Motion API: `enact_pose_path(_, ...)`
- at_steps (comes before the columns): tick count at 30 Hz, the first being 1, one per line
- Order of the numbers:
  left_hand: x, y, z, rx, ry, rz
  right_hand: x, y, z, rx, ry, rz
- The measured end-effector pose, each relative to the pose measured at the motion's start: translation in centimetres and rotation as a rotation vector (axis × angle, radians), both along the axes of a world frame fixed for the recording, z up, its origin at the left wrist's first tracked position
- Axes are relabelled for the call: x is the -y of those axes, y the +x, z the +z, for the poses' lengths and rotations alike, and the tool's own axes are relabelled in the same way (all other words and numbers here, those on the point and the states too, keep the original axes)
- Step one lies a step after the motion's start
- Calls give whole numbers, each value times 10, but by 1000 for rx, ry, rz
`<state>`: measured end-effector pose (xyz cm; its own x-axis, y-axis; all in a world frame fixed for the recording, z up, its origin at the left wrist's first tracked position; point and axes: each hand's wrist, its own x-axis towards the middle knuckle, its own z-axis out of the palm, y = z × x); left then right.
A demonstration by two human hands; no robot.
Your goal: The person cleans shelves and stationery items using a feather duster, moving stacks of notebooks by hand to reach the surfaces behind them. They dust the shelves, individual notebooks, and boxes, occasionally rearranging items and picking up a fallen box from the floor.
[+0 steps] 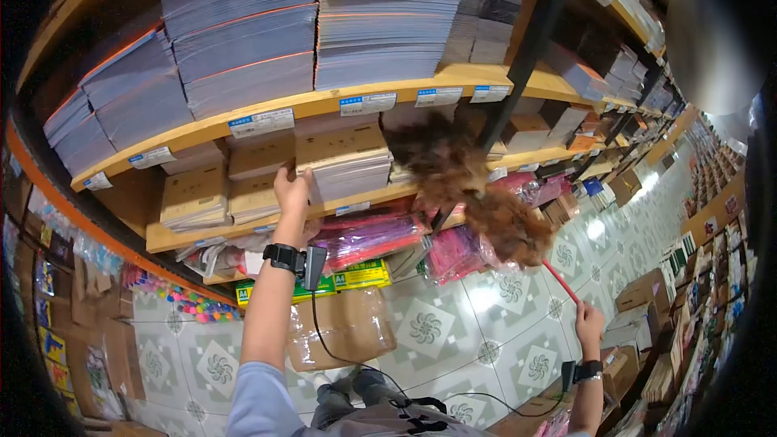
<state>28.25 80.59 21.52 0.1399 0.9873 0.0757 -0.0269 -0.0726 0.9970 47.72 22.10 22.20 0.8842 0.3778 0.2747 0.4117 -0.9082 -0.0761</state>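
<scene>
My right hand [589, 324] is closed round the red handle of a feather duster. The brown, fluffy feathers of the feather duster [510, 222] reach up and left to the front of the middle shelf, slightly blurred at the far end. My left hand [291, 190] is at the edge of that shelf, its fingertips apart and touching the front of a stack of tan-covered booklets [344, 150]. Just left of it lies a lower stack of similar booklets [253, 194]. Some left fingers are hidden behind the hand.
Tall stacks of thin books [388, 32] fill the upper shelf [340, 103], which has price labels along its edge. Pink and purple plastic packets [368, 235] lie below. A taped cardboard box [340, 328] stands on the tiled floor. A black post [530, 40] divides the shelving.
</scene>
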Motion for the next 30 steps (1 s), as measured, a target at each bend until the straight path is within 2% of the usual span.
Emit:
enact_pose_path(3, -1, 1, 0, -40, 4, 32, 16, -17, 4, 22, -12, -30)
enact_pose_path(8, -1, 4, -5, -48, 70, 56, -24, -38, -16, -30, 130, 22)
enact_pose_path(10, 1, 2, -2, -63, 30, 15, -25, -42, -21, -195, 100, 68)
enact_pose_path(12, 5, 4, 2, -71, -14, -19, 9, -48, -36, -158, 93, -7)
enact_pose_path(14, 10, 9, 3, -62, 45, 126, 28, -59, -38, -125, 84, -82)
enact_pose_path(15, 15, 12, 3, -58, 43, 126, 30, -67, -29, -199, 144, -142)
enact_pose_path(17, 33, 24, 9, -372, 570, 641, 30, -71, -32, -266, 210, -201)
enact_pose_path(19, 62, 26, 24, -444, 1085, 492, 24, -67, -51, -280, 256, -148)
enact_pose_path(21, 68, 49, -14, -540, 1335, -166, 0, -73, -46, -262, 250, -111)
enact_pose_path(23, 85, 80, -29, -569, 1415, -539, -1, -71, -43, -240, 249, -71)
enact_pose_path(26, 105, 116, -30, -460, 1504, -454, 37, -83, -29, -268, 132, -27)
enact_pose_path(28, 116, 128, -23, -981, 1182, -635, 49, -90, -18, -261, 130, -145)
enact_pose_path(29, 111, 136, -28, -977, 1190, -632, 45, -89, -18, -256, 136, -148)
enact_pose_path(30, 103, 147, -40, -806, 1346, -432, 38, -89, -19, -279, 197, -183)
